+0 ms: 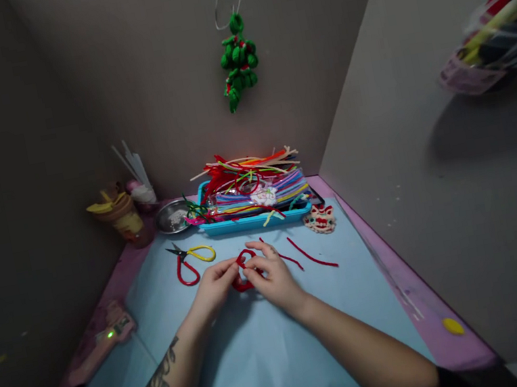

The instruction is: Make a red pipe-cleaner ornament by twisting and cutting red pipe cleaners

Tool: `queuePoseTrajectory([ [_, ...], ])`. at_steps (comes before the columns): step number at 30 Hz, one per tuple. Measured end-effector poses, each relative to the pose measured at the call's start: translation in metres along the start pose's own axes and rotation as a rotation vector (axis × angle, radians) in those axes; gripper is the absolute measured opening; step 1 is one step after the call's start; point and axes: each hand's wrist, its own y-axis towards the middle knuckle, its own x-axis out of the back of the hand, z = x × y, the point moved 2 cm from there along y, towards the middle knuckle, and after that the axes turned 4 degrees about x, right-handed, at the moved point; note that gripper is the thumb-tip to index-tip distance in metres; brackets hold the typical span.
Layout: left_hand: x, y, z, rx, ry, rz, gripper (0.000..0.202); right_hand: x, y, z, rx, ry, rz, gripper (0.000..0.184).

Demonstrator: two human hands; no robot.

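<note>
Between my two hands is a red pipe cleaner piece point(243, 284), bent into loops, held above the blue table cover. My left hand point(217, 285) pinches its left side between thumb and fingers. On its right side, the thumb and fingers of my right hand point(272, 278) close on it, hiding part of the loops. Two loose red pipe cleaners point(313, 253) lie just right of my right hand, one partly behind it. Scissors point(182, 256) with one red and one yellow handle rest spread apart on the cover, left of my left hand.
A blue tray point(253, 222) full of colourful pipe cleaners stands at the back. Beside it are a metal bowl point(173, 218) and a beaded pipe cleaner piece point(320, 219). A pink glue gun point(107, 340) with a lit green light lies left. Green pipe cleaner decoration point(238, 57) hangs above.
</note>
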Motion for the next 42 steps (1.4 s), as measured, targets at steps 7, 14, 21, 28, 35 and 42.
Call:
queuePoseTrajectory([
  [7, 0.003, -0.002, -0.005, -0.014, 0.023, 0.090, 0.032, 0.000, 0.002, -0.004, -0.019, -0.044, 0.021, 0.013],
  [14, 0.002, -0.001, -0.005, -0.001, -0.006, -0.007, 0.034, -0.001, 0.000, -0.001, 0.030, -0.050, 0.053, 0.011],
  [21, 0.010, 0.001, -0.005, 0.174, -0.707, -0.029, 0.025, 0.008, 0.007, -0.015, -0.239, 0.345, -0.142, 0.034],
  [28, 0.003, -0.002, -0.006, 0.247, -0.956, 0.041, 0.023, -0.014, 0.005, -0.017, -0.642, 0.994, 0.139, 0.033],
  [35, 0.002, 0.001, 0.003, 0.336, -0.993, -0.020, 0.018, -0.012, 0.005, -0.021, -0.717, 1.127, 0.075, 0.027],
  [42, 0.004, 0.006, 0.007, 0.342, -1.032, -0.064, 0.016, -0.005, 0.005, -0.033, -0.495, 0.601, -0.243, 0.028],
])
